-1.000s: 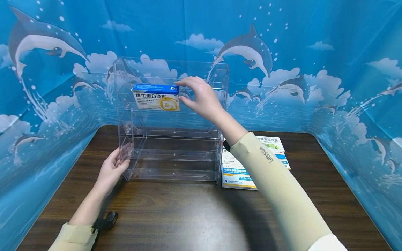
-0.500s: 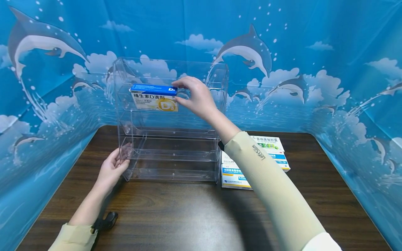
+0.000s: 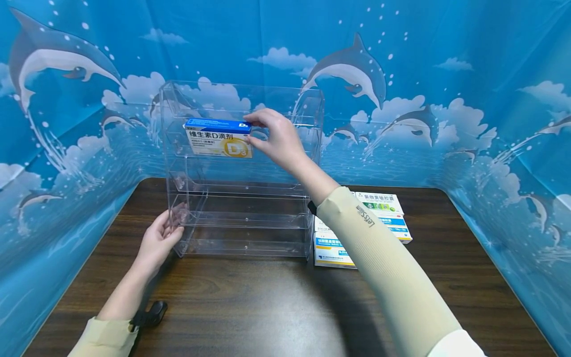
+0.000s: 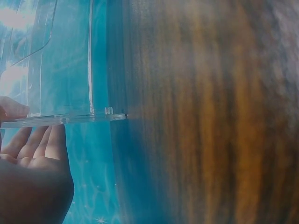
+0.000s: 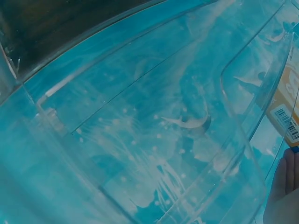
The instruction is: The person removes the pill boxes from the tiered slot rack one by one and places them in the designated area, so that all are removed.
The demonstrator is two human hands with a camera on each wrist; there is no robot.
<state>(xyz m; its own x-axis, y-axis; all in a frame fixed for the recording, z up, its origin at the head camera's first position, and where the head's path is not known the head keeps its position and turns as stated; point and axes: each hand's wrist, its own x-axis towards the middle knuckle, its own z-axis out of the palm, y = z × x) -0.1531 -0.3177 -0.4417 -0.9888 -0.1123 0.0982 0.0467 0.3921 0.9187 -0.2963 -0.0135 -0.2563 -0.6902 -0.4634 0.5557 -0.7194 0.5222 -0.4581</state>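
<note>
In the head view a clear acrylic tiered rack (image 3: 247,246) stands on the dark wooden table. My right hand (image 3: 278,139) pinches the right end of a vitamin D drops box (image 3: 209,144), white and yellow with a blue top, at the left of the rack's upper tier. In the right wrist view the box (image 5: 287,112) shows its barcode end beside my fingers. My left hand (image 3: 156,240) grips the rack's left side panel low down. The left wrist view shows that panel (image 4: 84,117) between thumb and fingers.
Several medicine boxes lie right of the rack, partly behind my right sleeve: a green-and-white box (image 3: 379,201), and a blue-and-white box (image 3: 327,250) nearer the front. A blue dolphin-print curtain (image 3: 285,54) closes off the back and sides of the table (image 3: 250,307).
My right hand and the vitamin D box have shifted slightly left along the upper tier, mostly in the first half second. The left hand keeps its grip on the rack in the same place.
</note>
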